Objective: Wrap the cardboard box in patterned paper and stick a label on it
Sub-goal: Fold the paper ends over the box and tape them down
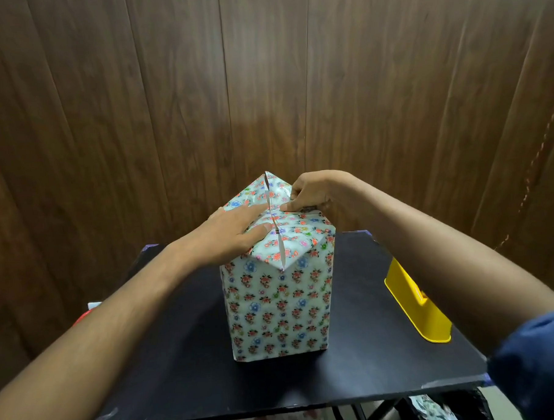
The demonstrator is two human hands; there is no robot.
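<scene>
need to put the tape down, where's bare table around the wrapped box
Bare black table lies left of and in front of the wrapped box. A narrower strip runs between the box and the yellow dispenser. The box top is crowded by both hands.

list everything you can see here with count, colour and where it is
tall box wrapped in floral patterned paper: one, pale with red and blue flowers, upright mid-table, top flaps not yet flat
black rectangular table: one, under the box
yellow plastic tray-like object: one, right side of table, partly behind the arm
brown wood-panel wall: behind the table
left hand: one, fingers flat on the box top
right hand: one, pinching the paper at the top fold
</scene>
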